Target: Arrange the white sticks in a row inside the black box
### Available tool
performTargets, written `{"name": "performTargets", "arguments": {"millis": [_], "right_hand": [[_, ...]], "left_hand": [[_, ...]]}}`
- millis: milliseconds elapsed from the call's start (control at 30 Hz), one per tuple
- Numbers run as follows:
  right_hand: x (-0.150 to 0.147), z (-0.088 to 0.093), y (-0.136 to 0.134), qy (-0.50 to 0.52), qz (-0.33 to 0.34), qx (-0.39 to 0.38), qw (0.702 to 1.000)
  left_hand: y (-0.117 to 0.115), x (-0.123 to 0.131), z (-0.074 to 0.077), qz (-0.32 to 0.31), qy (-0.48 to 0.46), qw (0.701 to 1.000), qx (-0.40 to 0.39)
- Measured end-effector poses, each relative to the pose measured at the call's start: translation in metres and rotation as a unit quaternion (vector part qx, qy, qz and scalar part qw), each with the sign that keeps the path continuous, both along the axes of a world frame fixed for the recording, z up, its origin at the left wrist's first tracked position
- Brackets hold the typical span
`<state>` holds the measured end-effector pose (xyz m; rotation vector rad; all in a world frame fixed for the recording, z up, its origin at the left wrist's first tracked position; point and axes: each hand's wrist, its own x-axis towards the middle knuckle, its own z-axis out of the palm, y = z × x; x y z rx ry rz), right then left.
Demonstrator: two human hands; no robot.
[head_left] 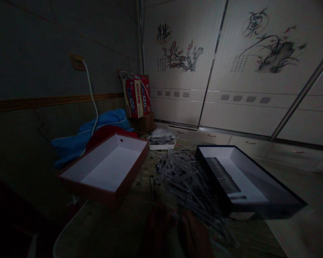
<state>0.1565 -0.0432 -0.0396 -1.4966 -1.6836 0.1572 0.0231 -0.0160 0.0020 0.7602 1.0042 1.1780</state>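
Note:
My left hand (156, 227) and my right hand (192, 233) are close together at the table's near edge, in deep shadow. Both have their fingers drawn in around something small and pale that is too dark and blurred to name. Just beyond them lies a loose pile of thin clear plastic tubes (184, 175), some with dark ends. To the right of the pile stands a dark-edged open box (258, 179) with a white inside. In it a row of slim dark-tipped pieces (222, 175) lies side by side, with a short separate group nearer me.
A red-brown box (107, 166) with a white inside stands at the left. Behind the pile is a white tray (161, 146) holding more thin pieces. Blue cloth (104, 123), a red carton (137, 96) and a white cable (90, 87) are along the wall, beside sliding doors (177, 79).

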Motion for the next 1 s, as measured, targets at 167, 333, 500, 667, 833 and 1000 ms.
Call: {"name": "performTargets", "arguments": {"millis": [167, 333, 500, 667, 833, 1000], "right_hand": [[-0.002, 0.001, -0.001, 0.029, -0.011, -0.037, 0.999], [-0.006, 0.005, -0.002, 0.047, 0.011, -0.027, 0.998], [-0.005, 0.006, -0.003, 0.041, -0.016, -0.019, 0.999], [-0.008, 0.008, -0.001, 0.058, -0.001, -0.038, 0.998], [-0.004, 0.005, -0.002, 0.028, -0.006, -0.007, 1.000], [-0.006, 0.008, -0.002, 0.039, -0.015, -0.011, 0.999]], "left_hand": [[-0.001, -0.001, -0.008, 0.001, -0.019, 1.000, -0.005], [0.001, 0.001, -0.006, -0.004, -0.002, 1.000, 0.010], [0.001, 0.002, -0.010, 0.013, 0.001, 1.000, -0.018], [0.002, 0.001, -0.012, 0.008, 0.006, 1.000, 0.006], [0.001, 0.001, -0.013, -0.008, 0.031, 0.998, 0.056], [0.000, 0.003, -0.007, 0.017, 0.010, 1.000, 0.012]]}}
